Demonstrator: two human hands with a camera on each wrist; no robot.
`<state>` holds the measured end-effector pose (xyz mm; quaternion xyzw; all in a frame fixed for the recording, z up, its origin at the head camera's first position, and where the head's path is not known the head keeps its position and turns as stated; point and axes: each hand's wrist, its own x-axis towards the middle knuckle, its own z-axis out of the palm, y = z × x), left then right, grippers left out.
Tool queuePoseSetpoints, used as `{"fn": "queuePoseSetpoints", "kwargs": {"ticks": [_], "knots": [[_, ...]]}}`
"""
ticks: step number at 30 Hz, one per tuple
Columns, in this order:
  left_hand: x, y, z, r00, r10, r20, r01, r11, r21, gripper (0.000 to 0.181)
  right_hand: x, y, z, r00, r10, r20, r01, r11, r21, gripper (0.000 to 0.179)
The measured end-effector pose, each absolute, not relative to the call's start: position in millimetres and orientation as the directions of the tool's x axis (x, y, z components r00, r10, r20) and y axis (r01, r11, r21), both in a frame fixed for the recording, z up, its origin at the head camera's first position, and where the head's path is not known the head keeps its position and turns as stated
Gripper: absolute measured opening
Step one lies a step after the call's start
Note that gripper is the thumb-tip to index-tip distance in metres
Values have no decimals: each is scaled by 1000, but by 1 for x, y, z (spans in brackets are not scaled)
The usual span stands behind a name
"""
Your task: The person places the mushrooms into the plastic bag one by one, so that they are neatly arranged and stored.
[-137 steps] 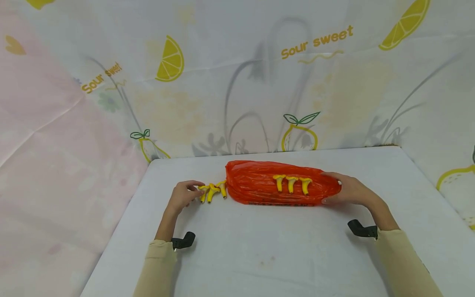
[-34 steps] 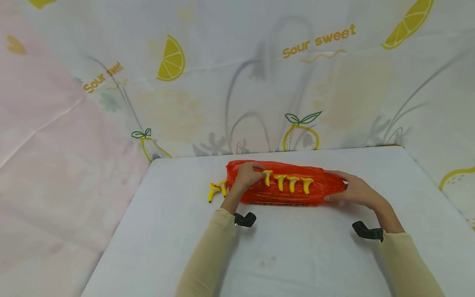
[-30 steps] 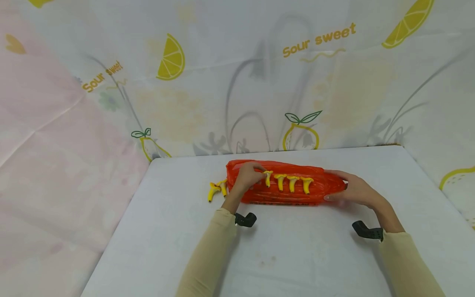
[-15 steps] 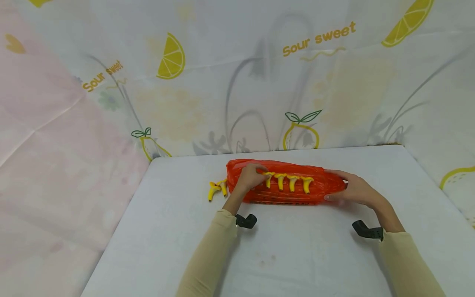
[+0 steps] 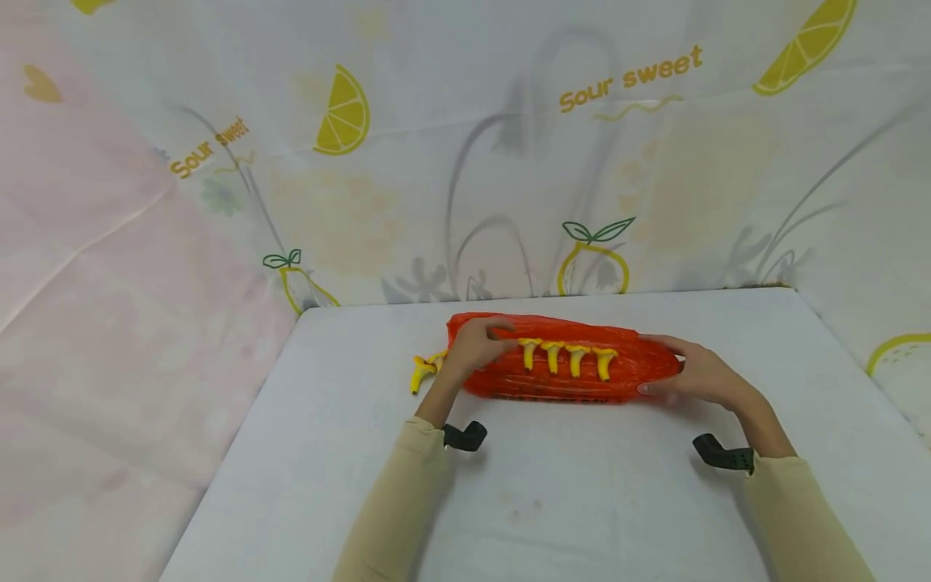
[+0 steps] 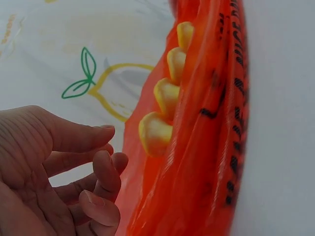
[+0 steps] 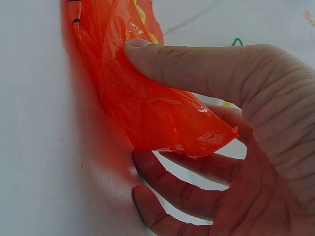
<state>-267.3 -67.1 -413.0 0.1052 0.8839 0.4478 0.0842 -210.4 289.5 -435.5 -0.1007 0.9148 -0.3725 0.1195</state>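
Observation:
A crumpled red plastic bag [image 5: 512, 384] with dark printing lies lengthwise on the white-covered table. Several yellow trumpet-shaped mushrooms [image 5: 578, 360] stand in a row across it, stems toward me. My left hand [image 5: 476, 346] hovers by the row's left end, fingers loosely bent with nothing between them; in the left wrist view a gap shows between its fingertips and the nearest mushroom [image 6: 156, 134]. My right hand [image 5: 694, 374] holds the bag's right end, thumb on top and fingers underneath, as the right wrist view shows. Another yellow mushroom [image 5: 420, 376] lies left of the bag, with one more partly hidden behind my left hand.
Behind the table [image 5: 582, 493] hangs a pale cloth [image 5: 436, 186] printed with lemons and lettering. Black wrist cameras [image 5: 465, 436] sit on both wrists. The table's back edge is just beyond the bag.
My left hand took a mushroom from the left group, set it at the left end of the row, then let go and drew back left. My right hand stays on the bag.

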Motion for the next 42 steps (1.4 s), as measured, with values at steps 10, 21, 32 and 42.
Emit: {"fn": "queuePoseSetpoints", "kwargs": {"ticks": [10,21,32,42], "knots": [[-259,-101,-394,-963,269,-31,137,583,801,34,-210,288,-435,-951,-264,-159,-81,713,-697,88],[-260,-139,-396,-958,284,-29,163,628,761,36,-211,290,-438,-952,-261,-159,-76,708,-702,87],[-256,-159,-401,-966,240,-91,96,666,740,39,-211,289,-438,-953,-250,-169,-62,710,-701,88],[-252,-179,-404,-966,224,-127,77,724,686,41,-210,290,-438,-955,-251,-160,-68,706,-705,87]]}}
